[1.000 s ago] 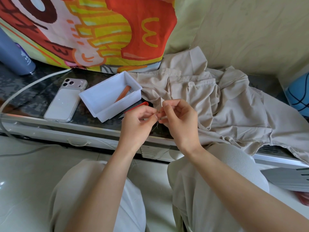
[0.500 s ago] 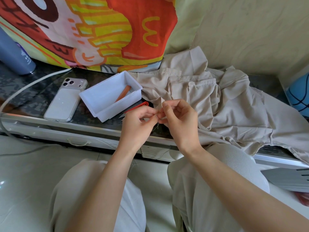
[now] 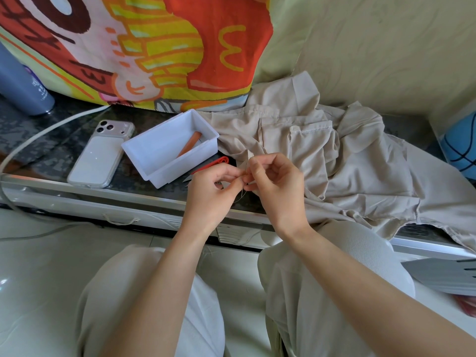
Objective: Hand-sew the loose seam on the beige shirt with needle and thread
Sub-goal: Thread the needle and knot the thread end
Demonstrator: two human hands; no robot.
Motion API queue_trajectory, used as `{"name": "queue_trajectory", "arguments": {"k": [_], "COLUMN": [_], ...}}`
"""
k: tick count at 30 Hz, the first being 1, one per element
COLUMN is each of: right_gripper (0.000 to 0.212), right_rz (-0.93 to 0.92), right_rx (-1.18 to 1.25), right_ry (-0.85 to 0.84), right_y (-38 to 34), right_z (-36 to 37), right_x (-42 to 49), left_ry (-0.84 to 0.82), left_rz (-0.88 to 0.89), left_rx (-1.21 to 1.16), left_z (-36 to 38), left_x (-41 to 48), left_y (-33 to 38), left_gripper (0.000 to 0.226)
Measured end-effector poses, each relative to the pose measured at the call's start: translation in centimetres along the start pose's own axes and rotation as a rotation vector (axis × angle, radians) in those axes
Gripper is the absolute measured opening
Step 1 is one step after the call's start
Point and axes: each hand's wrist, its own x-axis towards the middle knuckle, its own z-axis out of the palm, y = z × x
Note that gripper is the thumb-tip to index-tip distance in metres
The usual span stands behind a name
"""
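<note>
My left hand (image 3: 216, 191), right hand (image 3: 273, 186) meet tip to tip, fingers curled, pinching corner of crumpled beige cloth shirt (image 3: 347, 176). Thin pale thread (image 3: 241, 196) hangs at 6 o'clock. Rest of shirt spreads toward 3 o'clock.

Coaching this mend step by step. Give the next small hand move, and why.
Probably pull the thread through to snug the stitch. The left hand and right hand both pinch a raised fold of the beige shirt where they meet, and slack thread hangs just below.
</note>
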Motion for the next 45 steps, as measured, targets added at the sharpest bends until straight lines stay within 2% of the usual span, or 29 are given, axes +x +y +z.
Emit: {"name": "queue_trajectory", "arguments": {"k": [9,18,26,30,38,45], "right_gripper": [0.01,0.008,0.009,0.009,0.01,0.014], "right_rz": [0.003,0.011,0.023,0.039,-0.101,-0.201], "right_rx": [-0.007,-0.027,-0.056,-0.09,-0.275,-0.394], "right_ry": [-0.005,-0.022,-0.069,-0.098,-0.14,-0.132], "right_y": [0.1,0.2,0.6,0.5,0.4,0.4], "right_z": [-0.1,-0.1,-0.1,-0.2,-0.2,-0.5], "right_x": [0.0,0.1,0.2,0.1,0.1,0.2], "left_ry": [0.004,0.085,0.056,0.07,0.093,0.081], "left_rz": [0.019,-0.049,-0.056,-0.068,-0.087,-0.1], "left_rx": [0.022,-0.216,-0.212,-0.16,-0.107,-0.069], "left_z": [0.0,0.1,0.2,0.1,-0.1,-0.3], "left_x": [0.0,-0.3,-0.6,-0.6,-0.5,-0.3], "left_y": [0.1,1.8,2.1,2.1,1.6,1.0], "left_gripper": [0.019,0.03,0.012,0.012,0.02,0.013]}}
